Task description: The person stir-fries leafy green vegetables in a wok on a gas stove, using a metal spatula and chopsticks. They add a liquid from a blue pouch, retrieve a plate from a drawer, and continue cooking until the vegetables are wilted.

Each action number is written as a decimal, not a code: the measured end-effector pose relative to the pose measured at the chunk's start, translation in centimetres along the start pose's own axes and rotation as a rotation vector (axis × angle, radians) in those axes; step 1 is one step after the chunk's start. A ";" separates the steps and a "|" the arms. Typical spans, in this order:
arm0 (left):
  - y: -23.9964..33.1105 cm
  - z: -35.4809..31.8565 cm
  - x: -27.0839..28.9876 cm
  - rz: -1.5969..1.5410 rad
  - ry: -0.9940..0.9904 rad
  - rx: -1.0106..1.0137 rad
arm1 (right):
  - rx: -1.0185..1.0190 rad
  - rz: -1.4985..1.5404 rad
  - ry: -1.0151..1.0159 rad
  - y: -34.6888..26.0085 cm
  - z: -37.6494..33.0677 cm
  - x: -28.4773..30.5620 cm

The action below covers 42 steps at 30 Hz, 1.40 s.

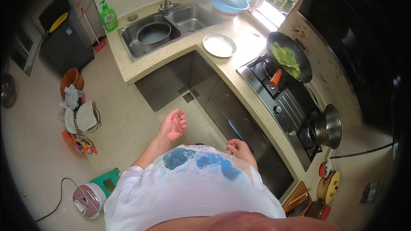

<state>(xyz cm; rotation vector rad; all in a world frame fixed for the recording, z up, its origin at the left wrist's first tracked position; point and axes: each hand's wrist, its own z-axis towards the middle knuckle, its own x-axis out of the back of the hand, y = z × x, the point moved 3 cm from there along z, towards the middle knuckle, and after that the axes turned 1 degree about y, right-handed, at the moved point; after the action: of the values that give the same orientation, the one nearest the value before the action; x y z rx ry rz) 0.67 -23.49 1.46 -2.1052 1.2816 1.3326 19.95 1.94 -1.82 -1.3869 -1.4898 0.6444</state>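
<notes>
My left hand (173, 125) hangs in the air in front of my shirt, palm turned up. Its fingers are loosely bent with nothing in them. Lower and to the right, my right hand (238, 147) is beside the dark cabinet front, fingers curled in, with no object showing. Neither hand touches the counter. On the stove, a black wok (305, 55) with an orange handle (275, 79) holds green leafy vegetables (282, 57). A spatula (311, 93) rests in it, its thin handle reaching over the rim. A white plate (219, 45) lies on the counter left of the wok.
A pan of water (154, 32) sits in the double sink (128, 42), near a green soap bottle (108, 17). A blue basin (228, 0) stands by the window. A steel pot (329, 126) occupies the near burner. On the floor, a rice cooker (89, 200) adjoins a green stool (106, 182).
</notes>
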 end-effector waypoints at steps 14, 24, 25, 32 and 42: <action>2.7 0.3 1.1 -0.030 -0.052 0.024 | 0.097 -0.109 0.032 -1.5 1.8 -2.5; 1.2 2.2 -1.1 0.068 -0.076 0.141 | -0.051 -0.018 0.088 -1.4 -0.5 -0.6; 0.9 2.4 -1.4 0.069 -0.073 0.156 | -0.058 -0.019 0.105 -1.2 -0.8 -0.4; -1.4 4.0 -2.7 0.105 -0.088 0.218 | -0.071 0.036 0.172 1.4 -2.2 1.2; -1.8 4.8 -2.3 0.082 -0.073 0.236 | -0.152 0.060 0.175 2.3 -2.0 2.0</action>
<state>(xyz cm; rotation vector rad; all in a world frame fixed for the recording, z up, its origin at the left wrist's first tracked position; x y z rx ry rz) -0.77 -18.12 0.64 -1.8471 1.4309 1.2120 23.00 3.87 -2.47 -1.5679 -1.3841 0.4415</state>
